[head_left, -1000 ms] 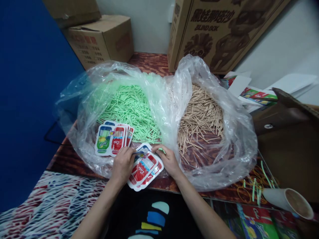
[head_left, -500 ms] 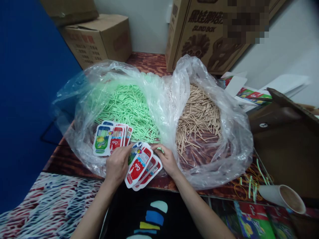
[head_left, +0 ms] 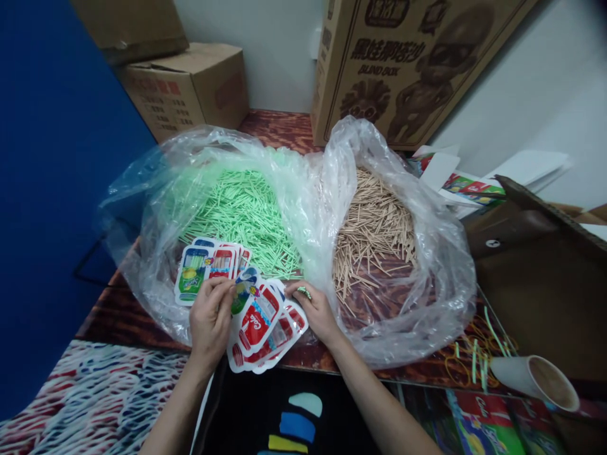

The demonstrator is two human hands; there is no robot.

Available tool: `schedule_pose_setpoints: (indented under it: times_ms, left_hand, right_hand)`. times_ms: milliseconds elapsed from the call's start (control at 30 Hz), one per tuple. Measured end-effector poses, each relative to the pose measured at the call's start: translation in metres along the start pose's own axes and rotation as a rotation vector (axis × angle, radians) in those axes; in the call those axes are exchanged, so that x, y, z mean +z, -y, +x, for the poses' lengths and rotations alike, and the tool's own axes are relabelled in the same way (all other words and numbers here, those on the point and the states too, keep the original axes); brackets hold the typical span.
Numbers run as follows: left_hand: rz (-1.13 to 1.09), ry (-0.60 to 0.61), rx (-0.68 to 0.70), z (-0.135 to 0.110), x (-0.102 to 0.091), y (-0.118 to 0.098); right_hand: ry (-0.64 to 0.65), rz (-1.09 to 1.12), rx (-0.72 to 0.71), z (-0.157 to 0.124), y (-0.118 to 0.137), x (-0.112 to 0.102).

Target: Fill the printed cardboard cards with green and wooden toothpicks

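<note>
My left hand [head_left: 211, 316] pinches the upper edge of a fanned stack of red Cola packets [head_left: 260, 322], with a green and blue packet on top near its fingers. My right hand [head_left: 317, 309] grips the stack's right edge and pinches a few green sticks [head_left: 304, 291]. A second fan of green and red packets [head_left: 206, 272] lies just left of the stack. Behind them a clear bag holds green sticks [head_left: 246, 215]. A second clear bag to the right holds tan wooden sticks [head_left: 374, 234].
Cardboard boxes [head_left: 190, 82] and a printed box [head_left: 403, 57] stand at the back. A brown box flap [head_left: 540, 265] sits at right. A tipped paper cup [head_left: 540, 379], rubber bands and loose green sticks [head_left: 474, 360] lie at the front right. A blue panel [head_left: 52, 189] is on the left.
The packet stack has spread into a wider fan and shifted left and up. My left hand moved up along it; my right hand stayed at its right edge.
</note>
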State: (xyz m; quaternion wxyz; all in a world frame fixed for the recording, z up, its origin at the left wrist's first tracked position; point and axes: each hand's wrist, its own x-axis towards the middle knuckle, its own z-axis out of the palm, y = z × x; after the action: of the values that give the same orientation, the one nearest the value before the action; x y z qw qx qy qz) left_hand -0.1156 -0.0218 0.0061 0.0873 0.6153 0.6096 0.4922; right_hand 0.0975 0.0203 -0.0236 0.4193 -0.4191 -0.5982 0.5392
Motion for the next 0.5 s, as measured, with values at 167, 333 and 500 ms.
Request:
schedule_pose_setpoints:
  times_ms: [167,333,500]
  left_hand:
    - [-0.058,-0.028,-0.039,0.000,-0.002,0.000]
    - [-0.101,-0.027,-0.110,-0.006,-0.004,0.001]
    - [-0.120,-0.028,-0.193,-0.011,-0.005,0.000]
  right_hand:
    - [-0.003,-0.032,-0.024,-0.001,-0.002,-0.001]
    - [-0.005,-0.039,-0.022,-0.001,-0.003,0.000]
    - [-0.009,-0.040,-0.019,-0.001,-0.004,0.001]
